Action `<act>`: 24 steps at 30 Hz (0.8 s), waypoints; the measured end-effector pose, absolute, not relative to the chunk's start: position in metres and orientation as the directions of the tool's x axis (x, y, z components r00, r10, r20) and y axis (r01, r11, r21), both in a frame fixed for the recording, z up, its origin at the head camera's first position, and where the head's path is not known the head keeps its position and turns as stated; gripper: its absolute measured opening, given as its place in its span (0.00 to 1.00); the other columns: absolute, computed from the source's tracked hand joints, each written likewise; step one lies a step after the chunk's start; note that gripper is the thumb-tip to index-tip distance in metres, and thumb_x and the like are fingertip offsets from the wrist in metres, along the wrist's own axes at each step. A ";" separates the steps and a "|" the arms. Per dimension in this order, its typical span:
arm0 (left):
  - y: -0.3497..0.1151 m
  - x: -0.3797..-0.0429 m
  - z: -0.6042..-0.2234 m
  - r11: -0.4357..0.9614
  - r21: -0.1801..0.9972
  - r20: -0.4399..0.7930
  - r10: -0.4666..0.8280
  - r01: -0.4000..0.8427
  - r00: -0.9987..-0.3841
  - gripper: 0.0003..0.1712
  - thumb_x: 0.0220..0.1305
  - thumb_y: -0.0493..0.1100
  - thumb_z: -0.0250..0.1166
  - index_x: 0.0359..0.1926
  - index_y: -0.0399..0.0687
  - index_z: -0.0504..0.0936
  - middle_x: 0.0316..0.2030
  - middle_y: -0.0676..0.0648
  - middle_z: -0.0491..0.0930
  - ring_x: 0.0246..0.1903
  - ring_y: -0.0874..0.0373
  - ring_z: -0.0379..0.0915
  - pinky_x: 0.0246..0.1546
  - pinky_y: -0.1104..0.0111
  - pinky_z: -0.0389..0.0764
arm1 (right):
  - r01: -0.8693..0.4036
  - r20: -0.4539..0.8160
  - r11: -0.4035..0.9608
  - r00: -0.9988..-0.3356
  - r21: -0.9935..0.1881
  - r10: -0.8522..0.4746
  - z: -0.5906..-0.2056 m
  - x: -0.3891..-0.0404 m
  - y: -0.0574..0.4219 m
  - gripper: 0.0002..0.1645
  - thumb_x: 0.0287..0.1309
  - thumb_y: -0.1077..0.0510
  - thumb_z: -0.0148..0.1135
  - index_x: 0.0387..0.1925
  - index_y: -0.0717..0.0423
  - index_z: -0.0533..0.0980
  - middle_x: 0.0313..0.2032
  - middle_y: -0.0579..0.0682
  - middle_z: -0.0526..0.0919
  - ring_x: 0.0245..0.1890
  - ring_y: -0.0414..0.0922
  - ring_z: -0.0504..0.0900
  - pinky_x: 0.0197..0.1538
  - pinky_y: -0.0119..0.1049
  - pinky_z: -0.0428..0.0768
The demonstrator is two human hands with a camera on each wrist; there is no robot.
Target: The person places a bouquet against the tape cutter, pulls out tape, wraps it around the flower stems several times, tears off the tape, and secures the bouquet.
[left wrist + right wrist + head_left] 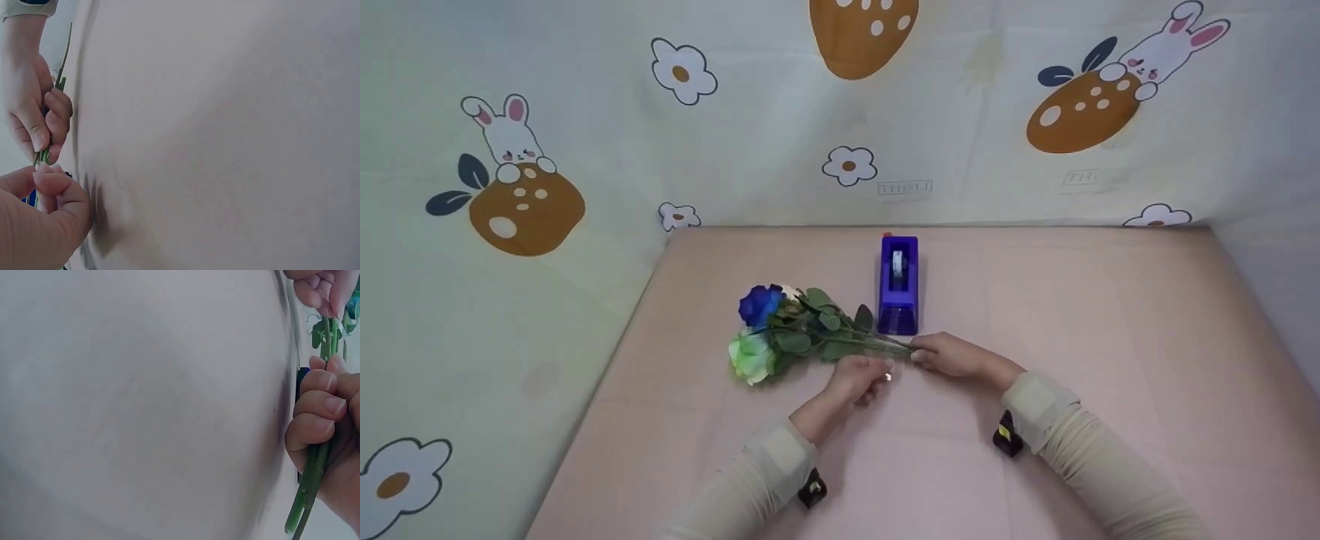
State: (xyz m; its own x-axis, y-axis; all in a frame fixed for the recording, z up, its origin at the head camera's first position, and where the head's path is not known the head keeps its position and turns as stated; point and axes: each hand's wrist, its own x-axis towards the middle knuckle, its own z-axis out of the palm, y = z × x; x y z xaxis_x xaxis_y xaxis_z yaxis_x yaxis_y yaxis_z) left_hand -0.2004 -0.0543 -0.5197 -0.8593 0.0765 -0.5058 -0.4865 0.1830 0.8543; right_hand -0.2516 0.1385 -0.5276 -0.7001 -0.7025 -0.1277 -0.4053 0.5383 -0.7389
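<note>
The bunch of flowers could come loose along its stems: if the right fingers slackened, the thin stalks would probably slide past one another and the heavy heads twist. The shiny strip, seemingly clear tape, could fold onto itself or stick to the skin, since it sits right at the left fingertips; pulled unevenly, it might catch a leaf or wrap at a slant.

The bunch lies across the front of both hands. Its stems run through the right hand, whose fingers are curled firmly round them, the cut ends poking out past its little-finger side. Just ahead of that grip, the left hand has thumb and fingertips brought together in a pinch on the strip, close against the stems; how much tape is wrapped there is too small to tell.

To the left of the left fingers, beyond the leaves, are the blue flower and the pale green flower, with a cream one partly hidden behind. The purple tape dispenser stands beyond the fingertips of both hands, near the stems, on the pinkish table.
</note>
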 end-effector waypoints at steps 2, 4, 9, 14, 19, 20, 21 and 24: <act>-0.055 -0.199 -0.520 0.201 0.851 -0.507 0.077 -0.484 -0.859 0.13 0.59 0.42 0.60 0.30 0.34 0.81 0.12 0.53 0.69 0.12 0.65 0.59 0.12 0.76 0.59 | -0.395 -0.126 0.526 -0.699 -0.753 -0.704 -0.528 -0.251 0.139 0.11 0.65 0.58 0.48 0.34 0.61 0.74 0.27 0.47 0.73 0.29 0.39 0.68 0.36 0.33 0.68; -0.055 -0.198 -0.520 0.210 0.853 -0.502 0.080 -0.477 -0.861 0.13 0.59 0.43 0.61 0.31 0.34 0.81 0.12 0.53 0.69 0.12 0.65 0.60 0.12 0.76 0.60 | -0.364 -0.134 0.513 -0.700 -0.778 -0.701 -0.529 -0.251 0.139 0.12 0.65 0.58 0.48 0.35 0.62 0.74 0.26 0.47 0.73 0.28 0.38 0.68 0.36 0.31 0.68; -0.054 -0.199 -0.519 0.227 0.863 -0.477 0.071 -0.451 -0.876 0.14 0.58 0.43 0.61 0.30 0.34 0.82 0.11 0.53 0.69 0.11 0.65 0.61 0.12 0.75 0.62 | -0.273 -0.156 0.459 -0.695 -0.845 -0.701 -0.530 -0.250 0.138 0.14 0.66 0.58 0.46 0.38 0.65 0.74 0.24 0.47 0.71 0.25 0.37 0.67 0.32 0.28 0.67; -0.054 -0.201 -0.522 0.221 0.870 -0.461 0.048 -0.441 -0.886 0.13 0.59 0.42 0.61 0.31 0.33 0.82 0.11 0.53 0.69 0.11 0.64 0.61 0.12 0.75 0.62 | -0.278 -0.153 0.453 -0.690 -0.847 -0.708 -0.528 -0.249 0.137 0.14 0.66 0.59 0.46 0.34 0.65 0.73 0.24 0.47 0.71 0.24 0.37 0.67 0.32 0.28 0.66; -0.052 -0.203 -0.523 0.224 0.877 -0.448 0.058 -0.426 -0.892 0.14 0.60 0.41 0.60 0.32 0.29 0.81 0.10 0.52 0.68 0.10 0.64 0.60 0.11 0.75 0.61 | -0.266 -0.147 0.440 -0.694 -0.857 -0.705 -0.528 -0.247 0.138 0.13 0.66 0.60 0.46 0.38 0.68 0.73 0.25 0.51 0.73 0.24 0.37 0.67 0.32 0.27 0.67; -0.051 -0.204 -0.523 0.225 0.878 -0.445 0.055 -0.423 -0.894 0.14 0.61 0.40 0.59 0.32 0.29 0.81 0.10 0.52 0.68 0.10 0.64 0.60 0.11 0.75 0.61 | -0.256 -0.150 0.437 -0.696 -0.862 -0.702 -0.529 -0.247 0.138 0.13 0.66 0.60 0.46 0.38 0.68 0.73 0.24 0.50 0.73 0.24 0.36 0.67 0.31 0.26 0.67; -0.050 -0.205 -0.523 0.226 0.879 -0.442 0.049 -0.421 -0.896 0.14 0.61 0.39 0.59 0.33 0.28 0.81 0.10 0.52 0.68 0.10 0.64 0.60 0.11 0.75 0.61 | -0.243 -0.154 0.433 -0.697 -0.868 -0.701 -0.529 -0.247 0.138 0.13 0.66 0.61 0.46 0.39 0.69 0.73 0.24 0.50 0.72 0.23 0.36 0.67 0.30 0.26 0.66; -0.046 -0.207 -0.523 0.213 0.889 -0.418 0.010 -0.406 -0.909 0.11 0.60 0.36 0.58 0.32 0.28 0.80 0.10 0.52 0.68 0.09 0.64 0.60 0.10 0.75 0.62 | -0.198 -0.173 0.421 -0.701 -0.885 -0.692 -0.531 -0.246 0.137 0.13 0.66 0.62 0.45 0.38 0.70 0.72 0.22 0.48 0.70 0.20 0.36 0.65 0.27 0.25 0.65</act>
State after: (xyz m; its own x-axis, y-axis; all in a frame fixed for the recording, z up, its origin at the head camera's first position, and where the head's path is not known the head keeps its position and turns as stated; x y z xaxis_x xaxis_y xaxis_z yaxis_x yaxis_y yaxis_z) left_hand -0.2067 -0.0464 -0.5229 -0.9086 0.0097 -0.4175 -0.4061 0.2125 0.8888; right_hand -0.2464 0.1372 -0.5312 -0.7008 -0.6922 -0.1726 -0.1976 0.4208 -0.8854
